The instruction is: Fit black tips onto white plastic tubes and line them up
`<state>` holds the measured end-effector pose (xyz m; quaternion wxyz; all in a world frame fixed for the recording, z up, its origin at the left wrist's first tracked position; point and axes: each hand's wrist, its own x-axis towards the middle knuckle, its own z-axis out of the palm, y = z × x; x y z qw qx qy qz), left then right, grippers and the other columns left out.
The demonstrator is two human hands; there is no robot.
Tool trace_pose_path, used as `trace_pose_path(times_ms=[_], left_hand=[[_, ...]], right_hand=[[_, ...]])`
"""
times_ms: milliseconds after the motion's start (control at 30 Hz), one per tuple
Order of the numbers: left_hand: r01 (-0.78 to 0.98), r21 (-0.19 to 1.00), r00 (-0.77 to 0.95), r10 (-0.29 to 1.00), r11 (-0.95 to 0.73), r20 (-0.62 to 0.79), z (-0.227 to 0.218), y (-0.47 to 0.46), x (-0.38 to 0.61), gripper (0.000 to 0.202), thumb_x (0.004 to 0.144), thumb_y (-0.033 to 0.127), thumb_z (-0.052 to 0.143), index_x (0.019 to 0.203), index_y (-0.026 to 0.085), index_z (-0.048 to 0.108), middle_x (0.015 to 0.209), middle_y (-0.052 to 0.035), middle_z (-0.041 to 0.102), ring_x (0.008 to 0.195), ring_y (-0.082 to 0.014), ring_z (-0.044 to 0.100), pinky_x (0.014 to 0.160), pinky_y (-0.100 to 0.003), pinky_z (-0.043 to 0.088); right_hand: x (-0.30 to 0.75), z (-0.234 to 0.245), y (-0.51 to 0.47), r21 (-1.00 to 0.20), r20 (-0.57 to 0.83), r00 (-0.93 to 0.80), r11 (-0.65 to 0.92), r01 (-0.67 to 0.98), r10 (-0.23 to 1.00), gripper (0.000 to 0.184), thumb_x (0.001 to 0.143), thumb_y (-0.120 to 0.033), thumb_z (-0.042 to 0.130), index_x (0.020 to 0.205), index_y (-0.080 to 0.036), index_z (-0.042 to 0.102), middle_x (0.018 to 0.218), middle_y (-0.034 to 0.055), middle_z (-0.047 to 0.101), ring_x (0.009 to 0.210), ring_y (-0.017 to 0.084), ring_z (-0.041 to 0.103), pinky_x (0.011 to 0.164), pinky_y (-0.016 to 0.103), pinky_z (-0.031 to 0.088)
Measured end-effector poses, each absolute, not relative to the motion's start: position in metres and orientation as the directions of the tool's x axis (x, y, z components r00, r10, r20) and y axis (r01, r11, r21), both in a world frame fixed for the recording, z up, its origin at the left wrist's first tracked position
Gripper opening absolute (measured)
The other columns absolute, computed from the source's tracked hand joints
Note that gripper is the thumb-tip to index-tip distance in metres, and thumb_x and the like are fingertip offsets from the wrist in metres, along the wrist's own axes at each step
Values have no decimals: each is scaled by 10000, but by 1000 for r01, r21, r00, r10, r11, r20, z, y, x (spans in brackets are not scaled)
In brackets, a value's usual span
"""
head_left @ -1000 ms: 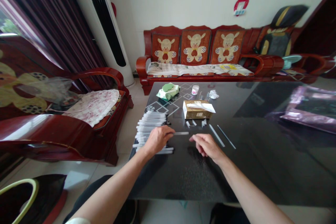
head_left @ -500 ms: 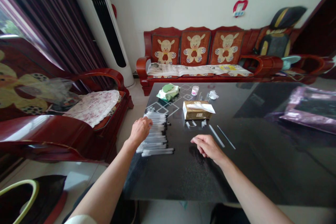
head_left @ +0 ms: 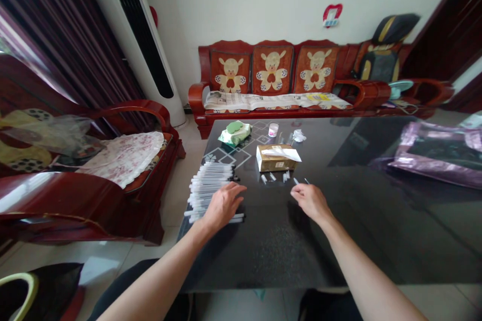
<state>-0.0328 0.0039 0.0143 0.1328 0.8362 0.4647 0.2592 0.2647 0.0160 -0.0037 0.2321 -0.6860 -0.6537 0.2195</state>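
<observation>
On the left of the dark table lies a row of clear pens (head_left: 205, 188) with black ends, side by side. My left hand (head_left: 224, 203) is over the right side of this row, fingers stretched toward the right, holding nothing that I can see. My right hand (head_left: 312, 201) is low over the table to the right, its fingers bent and close together. It covers most of a clear tube (head_left: 295, 181) and a thin rod (head_left: 307, 181), whose far ends show beyond it. Whether its fingertips grip anything is hidden. Small clear pieces (head_left: 285, 176) lie in front of the tissue box (head_left: 276, 159).
Farther back on the table (head_left: 263, 256) are a green wipes pack (head_left: 235, 133), a small pink-and-white cup (head_left: 273, 130) and crumpled tissue (head_left: 298, 135). A purple shiny package (head_left: 437, 153) lies at the right. Wooden seats (head_left: 271, 67) stand behind and at left.
My left hand has moved from the pens' left side across to their right ends, with its fingers extended. My right hand has shifted right and forward over the tube and rod. The view has shifted slightly.
</observation>
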Motion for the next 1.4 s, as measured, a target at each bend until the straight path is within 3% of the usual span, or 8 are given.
trace_pose_path(times_ms=[67, 200, 467, 1033, 1267, 1400], left_hand=[[657, 496, 492, 822, -567, 287, 11, -5, -20, 309, 867, 176, 491, 1160, 227, 577, 1071, -49, 607, 977, -174, 578, 871, -272, 444], [635, 514, 526, 810, -576, 258, 6, -13, -10, 294, 861, 167, 500, 1136, 215, 589, 1044, -47, 609, 976, -175, 572, 871, -271, 446], [636, 505, 551, 802, -584, 233, 5, -13, -8, 270, 864, 162, 497, 1110, 211, 597, 1020, -41, 606, 955, -167, 575, 857, -263, 444], [664, 457, 593, 789, -592, 160, 6, -17, -5, 223, 867, 179, 485, 1041, 201, 623, 978, -51, 613, 930, -172, 580, 841, -274, 440], [623, 400, 704, 705, -672, 86, 5, -27, 5, 187, 876, 200, 484, 985, 207, 636, 960, -59, 625, 931, -179, 577, 865, -291, 423], [600, 351, 757, 652, -719, 40, 3, -33, 11, 164, 863, 211, 508, 957, 207, 642, 966, -66, 628, 942, -190, 571, 888, -310, 413]], right_hand=[[286, 2, 21, -473, 22, 178, -147, 869, 984, 168, 789, -252, 541, 748, -191, 692, 822, 112, 694, 829, 251, 643, 605, 273, 413], [310, 5, 24, -301, -2, 269, -257, 918, 963, 187, 790, -290, 544, 734, -214, 705, 834, 123, 708, 836, 292, 653, 589, 302, 391], [297, -7, 26, -181, -104, 220, -236, 955, 970, 142, 750, -319, 621, 707, -213, 706, 824, 94, 721, 813, 269, 675, 575, 288, 383], [263, -12, 16, -274, -96, 44, -69, 959, 994, 132, 758, -293, 620, 698, -198, 689, 751, 65, 711, 719, 194, 661, 563, 239, 370], [257, -7, 13, -347, -120, -58, 13, 938, 991, 116, 717, -304, 653, 674, -203, 690, 696, 25, 708, 685, 158, 655, 549, 202, 381], [261, -7, 16, -331, -118, -20, -21, 943, 993, 128, 726, -289, 630, 663, -194, 689, 713, 40, 710, 703, 167, 658, 559, 209, 386]])
